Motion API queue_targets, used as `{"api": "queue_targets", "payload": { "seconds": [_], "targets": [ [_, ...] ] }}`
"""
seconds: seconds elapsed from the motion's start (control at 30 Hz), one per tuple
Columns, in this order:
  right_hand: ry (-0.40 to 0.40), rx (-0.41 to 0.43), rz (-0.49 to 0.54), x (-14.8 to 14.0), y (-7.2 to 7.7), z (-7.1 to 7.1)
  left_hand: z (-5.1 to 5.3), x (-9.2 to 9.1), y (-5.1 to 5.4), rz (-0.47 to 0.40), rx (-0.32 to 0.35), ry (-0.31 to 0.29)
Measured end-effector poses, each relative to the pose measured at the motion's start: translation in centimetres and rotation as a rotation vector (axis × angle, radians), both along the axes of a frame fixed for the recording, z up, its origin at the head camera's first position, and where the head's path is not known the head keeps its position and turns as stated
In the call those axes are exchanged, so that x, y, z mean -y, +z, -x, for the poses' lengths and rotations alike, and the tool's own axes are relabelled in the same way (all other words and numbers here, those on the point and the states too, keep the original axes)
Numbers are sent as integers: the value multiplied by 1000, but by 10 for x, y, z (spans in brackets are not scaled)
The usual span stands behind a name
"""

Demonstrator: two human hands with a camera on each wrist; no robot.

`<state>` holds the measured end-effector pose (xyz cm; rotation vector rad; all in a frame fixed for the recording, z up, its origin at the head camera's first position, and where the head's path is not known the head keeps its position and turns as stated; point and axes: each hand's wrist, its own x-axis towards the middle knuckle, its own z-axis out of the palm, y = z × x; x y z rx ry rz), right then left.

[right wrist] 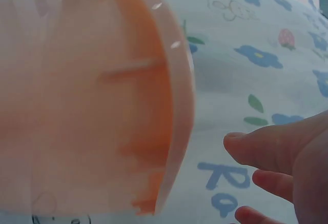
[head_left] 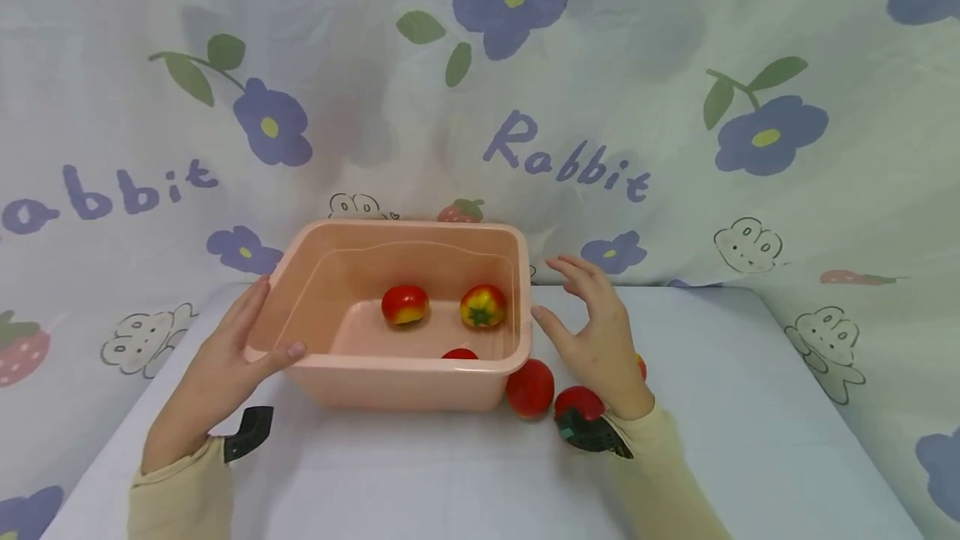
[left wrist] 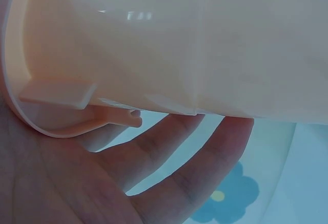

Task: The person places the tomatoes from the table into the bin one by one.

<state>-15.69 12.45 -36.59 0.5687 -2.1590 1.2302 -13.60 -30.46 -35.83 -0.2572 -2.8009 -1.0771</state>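
A pink plastic bin (head_left: 408,386) stands in the middle of the table. My left hand (head_left: 217,369) grips its left front corner, thumb over the rim and fingers along the outer side wall; the left wrist view shows those fingers (left wrist: 205,167) under the rim. Off the bin's right rim, my right hand (head_left: 592,336) is held with fingers spread and nothing in them. The right wrist view shows a gap between its thumb (right wrist: 261,147) and the rim (right wrist: 182,90). Inside lie a red-and-yellow fruit (head_left: 405,305), another with a green star-shaped top (head_left: 483,307), and a red one (head_left: 460,353) mostly hidden by the front wall.
Two red round fruits (head_left: 530,390) sit on the table by the bin's right front corner, one partly covered by the right wrist's camera mount. Part of another fruit (head_left: 642,367) shows behind the right wrist. A patterned cloth (head_left: 420,123) hangs behind the table.
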Motion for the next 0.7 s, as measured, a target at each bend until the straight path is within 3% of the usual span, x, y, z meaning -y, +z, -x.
{"api": "queue_targets", "payload": {
  "seconds": [0.33,0.7],
  "targets": [
    [-59,77,-62,-28,-12,-6,-2,0,0,-18,7,1],
    [-116,203,-157,-55,-43,-19,-3,-1,1,-13,2,-12]
  ]
}}
